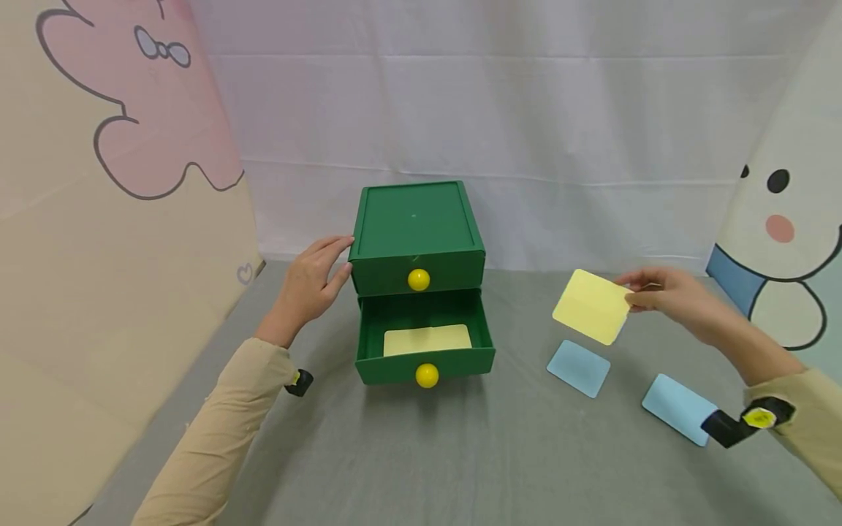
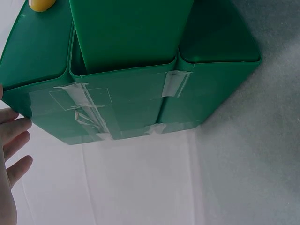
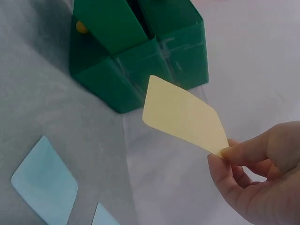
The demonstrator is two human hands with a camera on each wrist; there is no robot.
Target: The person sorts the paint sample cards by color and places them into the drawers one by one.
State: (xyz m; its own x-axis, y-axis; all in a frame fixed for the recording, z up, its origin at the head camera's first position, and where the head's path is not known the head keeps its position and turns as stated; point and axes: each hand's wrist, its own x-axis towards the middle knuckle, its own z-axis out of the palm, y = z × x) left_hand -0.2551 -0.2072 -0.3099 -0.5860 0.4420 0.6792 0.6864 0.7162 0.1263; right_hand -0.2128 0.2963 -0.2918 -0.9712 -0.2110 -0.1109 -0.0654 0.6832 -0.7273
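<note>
With our right hand (image 1: 669, 296) we are pinching a yellow card (image 1: 590, 307) in the air, to the right of the green drawer box (image 1: 416, 219); our left hand (image 1: 308, 283), fingers loosely extended, is touching its side.

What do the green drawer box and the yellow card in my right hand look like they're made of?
Green drawer box: likely plastic, smooth with a soft sheen and rounded edges. Yellow card: perhaps stiff paper or thin plastic; matte, barely bending.

White cloth (image 1: 592, 109) hangs at twelve o'clock, a pink cartoon (image 1: 167, 113) at ten, a white cartoon (image 1: 809, 226) at three; the desk (image 1: 460, 460) spreads at six.
</note>
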